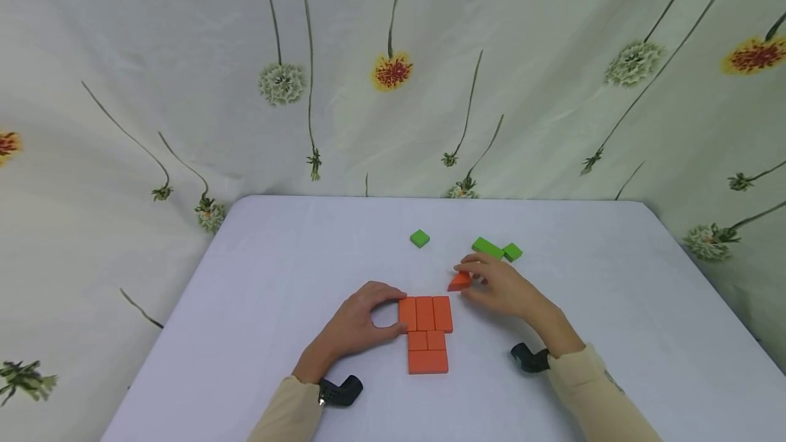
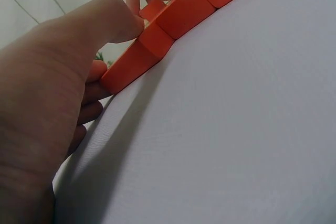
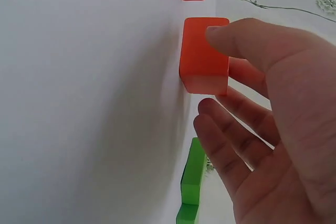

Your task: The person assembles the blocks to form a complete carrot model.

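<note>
Several flat orange blocks lie edge to edge on the white table, with a wider row at the far end and a narrower stem nearer the person. My left hand pinches the leftmost upright block of that row between thumb and fingers, at its near and far ends. Just beyond the row's right corner, my right hand holds another orange block, which looks wedge-shaped in the head view. The right thumb presses on one face; fingers behind it are partly hidden.
Beyond the right hand lie a long green block and a small green block, close together. Another green block sits farther left. A flower-printed cloth hangs behind the table.
</note>
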Available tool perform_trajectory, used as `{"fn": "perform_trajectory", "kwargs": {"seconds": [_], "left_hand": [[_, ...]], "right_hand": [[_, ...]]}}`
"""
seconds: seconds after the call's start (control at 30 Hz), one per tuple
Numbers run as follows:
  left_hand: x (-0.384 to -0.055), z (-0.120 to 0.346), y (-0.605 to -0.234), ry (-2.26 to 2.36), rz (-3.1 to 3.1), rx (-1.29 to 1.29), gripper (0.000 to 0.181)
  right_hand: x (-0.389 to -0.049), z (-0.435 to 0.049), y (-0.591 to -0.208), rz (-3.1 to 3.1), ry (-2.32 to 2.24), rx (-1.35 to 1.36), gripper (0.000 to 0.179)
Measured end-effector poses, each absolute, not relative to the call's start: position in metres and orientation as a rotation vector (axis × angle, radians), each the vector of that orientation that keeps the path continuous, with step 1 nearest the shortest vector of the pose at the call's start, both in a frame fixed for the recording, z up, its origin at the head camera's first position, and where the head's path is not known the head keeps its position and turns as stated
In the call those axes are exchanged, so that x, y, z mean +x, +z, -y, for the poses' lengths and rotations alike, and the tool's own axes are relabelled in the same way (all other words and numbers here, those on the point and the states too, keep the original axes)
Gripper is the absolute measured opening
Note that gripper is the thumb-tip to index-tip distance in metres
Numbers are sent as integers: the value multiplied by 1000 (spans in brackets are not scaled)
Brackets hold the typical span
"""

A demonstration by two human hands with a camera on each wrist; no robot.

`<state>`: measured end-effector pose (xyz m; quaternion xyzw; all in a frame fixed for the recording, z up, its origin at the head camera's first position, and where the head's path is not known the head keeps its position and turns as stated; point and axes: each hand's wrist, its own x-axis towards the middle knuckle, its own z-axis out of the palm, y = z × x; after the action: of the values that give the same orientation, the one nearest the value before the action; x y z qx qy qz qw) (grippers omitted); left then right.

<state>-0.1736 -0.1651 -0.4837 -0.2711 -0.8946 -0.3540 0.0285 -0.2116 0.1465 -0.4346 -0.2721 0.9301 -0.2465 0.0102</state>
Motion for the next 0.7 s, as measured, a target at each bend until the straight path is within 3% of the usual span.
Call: {"fn": "perform_trajectory", "kwargs": {"seconds": [0.27, 0.7], "left_hand": [[-172, 165, -482, -1077, 2782, -819, 47], [-172, 165, -481, -1091, 2775, -833, 47]], "right_hand": [[-202, -153, -436, -2975, -714, -826, 28], [-187, -152, -435, -3004, -794, -812, 29]]}}
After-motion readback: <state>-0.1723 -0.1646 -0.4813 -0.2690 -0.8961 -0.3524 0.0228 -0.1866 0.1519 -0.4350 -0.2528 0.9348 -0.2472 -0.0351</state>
